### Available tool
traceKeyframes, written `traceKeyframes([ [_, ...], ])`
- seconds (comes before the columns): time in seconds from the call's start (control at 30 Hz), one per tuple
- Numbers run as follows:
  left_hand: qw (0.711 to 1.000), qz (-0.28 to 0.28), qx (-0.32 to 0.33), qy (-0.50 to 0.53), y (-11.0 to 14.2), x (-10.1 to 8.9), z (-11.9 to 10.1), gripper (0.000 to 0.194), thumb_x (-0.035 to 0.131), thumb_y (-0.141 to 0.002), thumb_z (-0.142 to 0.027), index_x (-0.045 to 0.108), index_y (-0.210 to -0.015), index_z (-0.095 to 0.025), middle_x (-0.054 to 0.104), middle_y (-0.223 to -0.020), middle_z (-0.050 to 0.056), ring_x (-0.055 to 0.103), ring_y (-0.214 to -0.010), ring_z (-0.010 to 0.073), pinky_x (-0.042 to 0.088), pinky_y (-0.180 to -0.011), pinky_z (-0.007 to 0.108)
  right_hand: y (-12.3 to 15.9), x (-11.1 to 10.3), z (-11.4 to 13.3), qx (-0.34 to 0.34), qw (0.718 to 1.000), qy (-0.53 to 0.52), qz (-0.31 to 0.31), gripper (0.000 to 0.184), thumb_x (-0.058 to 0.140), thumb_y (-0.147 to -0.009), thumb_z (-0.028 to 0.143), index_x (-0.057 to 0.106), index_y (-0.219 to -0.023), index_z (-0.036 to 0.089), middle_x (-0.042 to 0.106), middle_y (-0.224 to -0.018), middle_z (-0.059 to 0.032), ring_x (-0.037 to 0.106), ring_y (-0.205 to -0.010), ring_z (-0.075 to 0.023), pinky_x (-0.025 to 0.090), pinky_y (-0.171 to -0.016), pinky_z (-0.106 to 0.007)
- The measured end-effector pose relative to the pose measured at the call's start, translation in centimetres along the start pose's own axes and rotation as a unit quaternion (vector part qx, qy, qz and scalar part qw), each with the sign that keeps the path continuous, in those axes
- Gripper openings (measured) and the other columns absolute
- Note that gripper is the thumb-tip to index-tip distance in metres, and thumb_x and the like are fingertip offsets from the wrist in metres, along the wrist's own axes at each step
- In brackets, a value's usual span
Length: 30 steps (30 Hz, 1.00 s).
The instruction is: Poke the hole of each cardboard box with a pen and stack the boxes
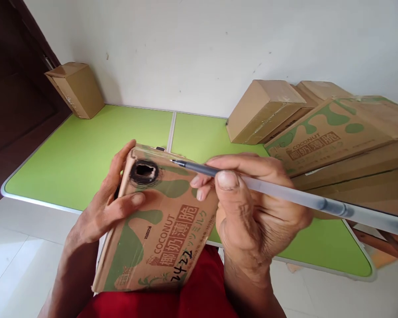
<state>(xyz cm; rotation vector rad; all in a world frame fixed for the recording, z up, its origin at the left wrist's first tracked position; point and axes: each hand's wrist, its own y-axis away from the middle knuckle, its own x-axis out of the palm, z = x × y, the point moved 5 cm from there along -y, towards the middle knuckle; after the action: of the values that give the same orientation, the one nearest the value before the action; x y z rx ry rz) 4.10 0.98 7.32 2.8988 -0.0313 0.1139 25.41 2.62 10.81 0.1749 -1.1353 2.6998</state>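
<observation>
My left hand (109,205) grips the upper left edge of a brown cardboard box (172,238) printed in green with "COCONUT" and handwritten "2422". Its thumb lies on the printed face, and the other fingers go behind the edge. Near that thumb is a ragged hole (145,170) ringed with scribbled black ink. My right hand (252,212) pinches a pen (268,185) with a clear barrel and dark grip between thumb and forefinger. The pen tip points left, over the box's top edge, right of the hole; I cannot tell if it touches.
A green folding table (59,154) stands behind the box, against a white wall. One small carton (82,90) sits at its far left. Several cartons are piled at the right, including a plain one (265,110) and a green-printed coconut box (321,132). A dark door (16,88) is at left.
</observation>
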Motion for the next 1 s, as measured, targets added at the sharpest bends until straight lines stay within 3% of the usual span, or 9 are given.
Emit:
traceKeyframes([
  [0.17, 0.993, -0.066, -0.032, 0.087, 0.7, -0.6, 0.5, 0.105, 0.094, -0.081, -0.052, 0.048, -0.175, -0.051, 0.074, -0.165, 0.001, 0.07, -0.148, 0.0473, 0.056, -0.126, 0.065, -1.3, -3.1, -1.7, 0.002, 0.997, 0.037, -0.068, 0.01, 0.078, -0.107, 0.037, 0.078, -0.103, 0.029, 0.079, -0.095, 0.0004, 0.073, -0.067, -0.0175, 0.052, -0.048, -0.029],
  [0.23, 0.989, -0.098, -0.025, 0.107, 0.7, -1.3, 1.1, 0.099, 0.093, -0.081, -0.051, 0.054, -0.172, -0.049, 0.076, -0.162, 0.0, 0.071, -0.148, 0.0435, 0.061, -0.12, 0.054, -1.7, -6.1, -3.6, 0.018, 0.989, 0.114, -0.093, 0.02, 0.076, -0.108, 0.045, 0.073, -0.098, 0.028, 0.078, -0.092, -0.0005, 0.072, -0.068, -0.0195, 0.051, -0.05, -0.03],
  [0.3, 0.986, -0.111, -0.033, 0.121, 0.7, -1.7, 1.9, 0.099, 0.096, -0.08, -0.051, 0.056, -0.171, -0.048, 0.078, -0.16, 0.001, 0.071, -0.149, 0.0416, 0.064, -0.115, 0.048, -1.7, -8.9, -6.3, 0.067, 0.964, 0.255, -0.046, 0.027, 0.068, -0.111, 0.048, 0.068, -0.096, 0.026, 0.076, -0.085, -0.0018, 0.071, -0.069, -0.0214, 0.051, -0.057, -0.032],
  [0.4, 0.985, -0.112, -0.052, 0.122, 0.6, -1.9, 2.8, 0.102, 0.099, -0.077, -0.053, 0.058, -0.17, -0.046, 0.081, -0.155, 0.0, 0.072, -0.147, 0.0406, 0.066, -0.107, 0.041, -0.3, -12.0, -11.3, 0.202, 0.828, 0.501, 0.149, 0.028, 0.069, -0.11, 0.041, 0.059, -0.09, 0.026, 0.073, -0.078, -0.0025, 0.067, -0.07, -0.023, 0.045, -0.069, -0.035],
  [0.47, 0.985, -0.114, -0.052, 0.117, 0.6, -1.8, 3.1, 0.1, 0.097, -0.078, -0.052, 0.059, -0.17, -0.044, 0.082, -0.151, -0.001, 0.074, -0.143, 0.0401, 0.068, -0.101, 0.039, 1.1, -13.5, -13.5, 0.256, 0.743, 0.58, 0.215, 0.024, 0.071, -0.109, 0.033, 0.058, -0.091, 0.026, 0.078, -0.087, -0.0066, 0.069, -0.078, -0.0249, 0.039, -0.07, -0.035],
  [0.5, 0.985, -0.118, -0.048, 0.117, 0.6, -1.8, 3.2, 0.098, 0.095, -0.078, -0.05, 0.059, -0.169, -0.043, 0.083, -0.15, -0.001, 0.075, -0.14, 0.0397, 0.069, -0.098, 0.038, 1.6, -13.9, -14.2, 0.27, 0.721, 0.597, 0.225, 0.021, 0.072, -0.109, 0.029, 0.06, -0.092, 0.025, 0.08, -0.094, -0.0089, 0.071, -0.082, -0.0258, 0.036, -0.069, -0.035],
  [0.63, 0.98, -0.139, -0.042, 0.138, 0.5, -1.8, 3.4, 0.089, 0.094, -0.077, -0.047, 0.067, -0.162, -0.04, 0.083, -0.148, -0.001, 0.08, -0.131, 0.038, 0.071, -0.097, 0.039, 3.2, -13.9, -16.1, 0.299, 0.687, 0.614, 0.248, 0.011, 0.07, -0.111, 0.023, 0.07, -0.1, 0.022, 0.084, -0.112, -0.0125, 0.074, -0.092, -0.0271, 0.03, -0.068, -0.035],
  [0.83, 0.974, -0.171, -0.049, 0.143, 0.6, -2.4, 4.1, 0.075, 0.098, -0.07, -0.05, 0.08, -0.143, -0.042, 0.09, -0.13, -0.005, 0.084, -0.124, 0.0417, 0.076, -0.09, 0.045, 4.5, -13.6, -18.1, 0.325, 0.65, 0.629, 0.274, 0.016, 0.063, -0.117, 0.023, 0.078, -0.114, 0.02, 0.082, -0.124, -0.0145, 0.077, -0.1, -0.028, 0.035, -0.069, -0.035],
  [1.0, 0.959, -0.21, -0.083, 0.17, 1.1, -2.7, 4.6, 0.085, 0.101, -0.065, -0.047, 0.078, -0.146, -0.038, 0.093, -0.112, -0.003, 0.087, -0.116, 0.0447, 0.078, -0.082, 0.046, 4.7, -13.6, -17.9, 0.328, 0.64, 0.636, 0.279, 0.019, 0.059, -0.119, 0.02, 0.078, -0.122, 0.017, 0.081, -0.131, -0.0172, 0.078, -0.11, -0.0318, 0.042, -0.073, -0.037],
])
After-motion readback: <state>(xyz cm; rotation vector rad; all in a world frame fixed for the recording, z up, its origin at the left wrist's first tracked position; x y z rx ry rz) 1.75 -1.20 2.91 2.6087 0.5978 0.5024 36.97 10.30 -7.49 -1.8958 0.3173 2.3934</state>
